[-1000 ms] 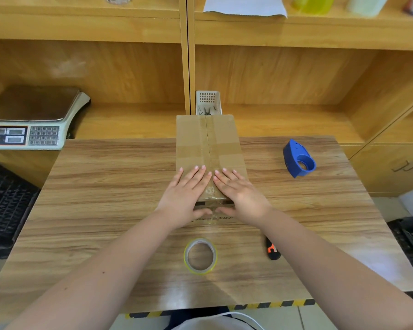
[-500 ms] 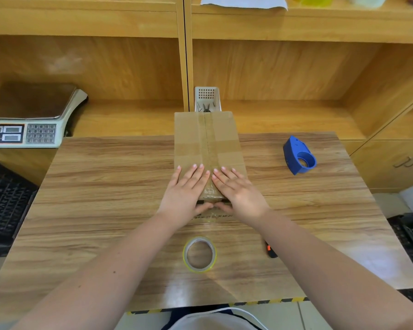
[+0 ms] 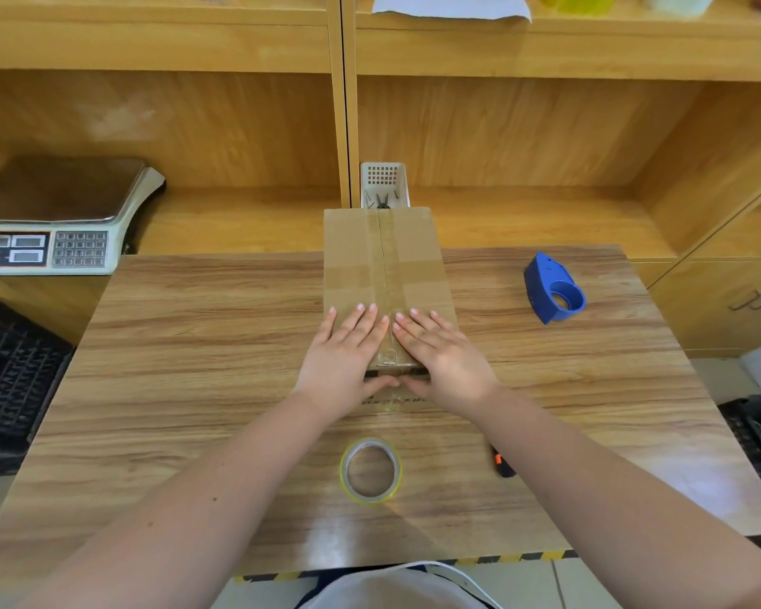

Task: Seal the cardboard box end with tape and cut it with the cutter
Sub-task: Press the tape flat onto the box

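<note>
Since the cardboard box (image 3: 385, 274) is a plain long carton with clear tape already along its top seam, I judge it light and quite stiff at the edges, but the flaps near the end can give under pressure, and the taped strip is smooth and a little slippery. It lies in the middle of the wooden table (image 3: 203, 345), its long side running from 12 o'clock toward 6 o'clock. It is best taken by the two long sides, near the end that faces the person, not by the flaps.

The left hand (image 3: 346, 358) lies flat and spread on the near part of the top, fingers stretched toward 12 o'clock, and the thumb goes down over the near end. The right hand (image 3: 440, 356) does the same just beside it at 3 o'clock, index fingers almost meeting over the seam. Neither hand grips anything; both only press.

The tape roll (image 3: 371, 471) lies flat at 6 o'clock from the box, and the cutter (image 3: 501, 465), partly hidden by the right forearm, lies near it at about 3 o'clock
</note>
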Available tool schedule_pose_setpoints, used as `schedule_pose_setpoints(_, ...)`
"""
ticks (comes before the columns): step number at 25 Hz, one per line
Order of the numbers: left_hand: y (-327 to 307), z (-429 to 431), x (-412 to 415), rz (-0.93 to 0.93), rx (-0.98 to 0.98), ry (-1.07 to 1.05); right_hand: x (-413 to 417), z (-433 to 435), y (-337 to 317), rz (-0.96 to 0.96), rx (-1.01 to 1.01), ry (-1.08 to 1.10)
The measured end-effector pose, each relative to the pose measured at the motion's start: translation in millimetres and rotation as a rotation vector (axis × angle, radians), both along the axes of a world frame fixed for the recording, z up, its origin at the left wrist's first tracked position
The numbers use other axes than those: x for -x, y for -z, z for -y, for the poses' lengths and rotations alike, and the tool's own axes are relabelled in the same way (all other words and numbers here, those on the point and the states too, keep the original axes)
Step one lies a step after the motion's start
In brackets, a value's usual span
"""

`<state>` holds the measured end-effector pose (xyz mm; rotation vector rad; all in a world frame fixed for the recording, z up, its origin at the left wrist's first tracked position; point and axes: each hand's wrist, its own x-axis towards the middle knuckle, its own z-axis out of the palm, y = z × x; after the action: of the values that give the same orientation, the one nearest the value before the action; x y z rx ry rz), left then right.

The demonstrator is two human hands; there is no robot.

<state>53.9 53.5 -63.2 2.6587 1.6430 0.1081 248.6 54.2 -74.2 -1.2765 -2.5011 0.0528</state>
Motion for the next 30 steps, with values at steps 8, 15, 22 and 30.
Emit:
schedule_pose_setpoints(8,5.9,0.2,4.1,-0.028,-0.067,0.031,-3.1,-3.0,1.5,0.089,0.011,-0.037)
schedule_pose_setpoints(15,6.5,-2.0,9.1,-0.057,-0.073,0.075,-7.2,-2.7,-3.0,0.099,0.072,-0.069)
schedule_pose_setpoints(22,1.5,-3.1,15.0,-0.06,0.006,0.128,-11.8,-3.9,-6.5,0.149,0.111,-0.097)
schedule_pose_setpoints(30,-2.0,-0.2,13.3,-0.079,0.037,0.114,-9.3,-0.6,-10.8,0.122,0.149,-0.05)
